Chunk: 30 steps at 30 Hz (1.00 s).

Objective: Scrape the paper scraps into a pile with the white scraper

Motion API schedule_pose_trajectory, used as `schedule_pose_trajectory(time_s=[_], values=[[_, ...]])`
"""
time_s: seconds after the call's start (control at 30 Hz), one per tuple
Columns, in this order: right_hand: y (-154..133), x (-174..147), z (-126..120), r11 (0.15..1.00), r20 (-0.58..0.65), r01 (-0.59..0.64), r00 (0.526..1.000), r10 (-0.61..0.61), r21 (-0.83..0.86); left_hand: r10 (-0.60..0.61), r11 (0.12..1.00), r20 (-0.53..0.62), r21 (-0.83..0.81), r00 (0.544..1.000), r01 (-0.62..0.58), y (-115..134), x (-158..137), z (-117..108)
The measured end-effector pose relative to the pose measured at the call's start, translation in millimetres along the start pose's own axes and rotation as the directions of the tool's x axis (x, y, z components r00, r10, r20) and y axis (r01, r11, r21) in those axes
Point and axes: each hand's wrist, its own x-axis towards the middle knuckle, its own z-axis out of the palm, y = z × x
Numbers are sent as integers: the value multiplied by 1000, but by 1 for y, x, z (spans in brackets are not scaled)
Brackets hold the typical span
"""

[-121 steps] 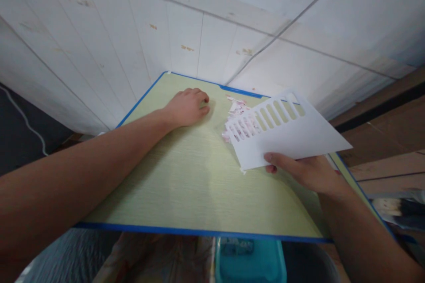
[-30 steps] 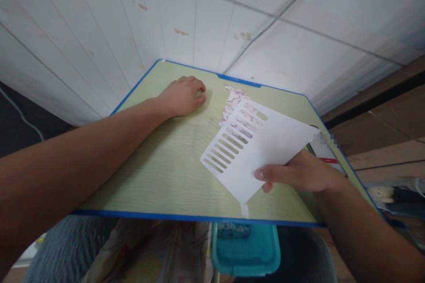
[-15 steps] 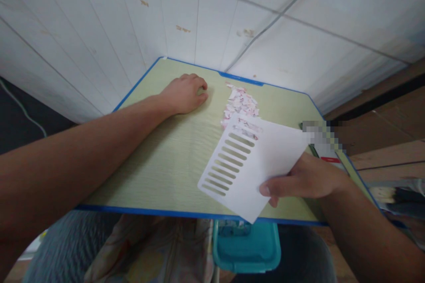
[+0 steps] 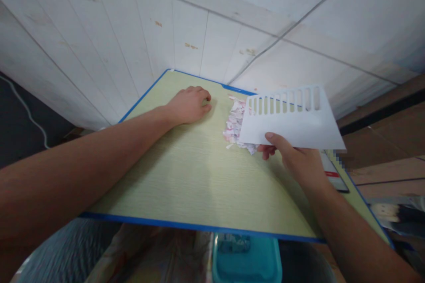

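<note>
One teal container [image 4: 265,261] sits below the near edge of the pale-green counter [image 4: 166,177], nearer than the right grip [image 4: 295,157], which pinches a white slotted card [image 4: 282,129] between thumb and fingers over the counter, its slots along the side away from that grip. Just left of and beyond the right grip lie pinkish-white paper scraps [image 4: 235,119], partly hidden by the card. Farther left, the left grip [image 4: 190,106] rests loosely curled on the counter, thumb and fingertips apart, a white plank wall [image 4: 133,53] beyond it.
</note>
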Motion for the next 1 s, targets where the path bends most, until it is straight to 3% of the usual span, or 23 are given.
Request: schedule_pose_trajectory(time_s=[0.1,0.3,0.6,0.87,1.0], values=[[-1,0,0,999,13,-3,1000,4,-37,0,1000,1,10,1000,0,1,-1,-1],[-8,-2,4,994,70,-57,996,50,95,3,1000,8,-3,1000,-3,4,-3,-3],[-1,0,0,997,120,-8,993,18,-83,-1,1000,16,-1,1000,1,4,-2,-4],[-2,-5,5,998,151,-18,988,26,-55,0,1000,27,-5,1000,1,3,-2,-3],[-2,-9,0,999,81,-17,997,20,-39,-1,1000,18,-10,1000,1,4,-2,-3]])
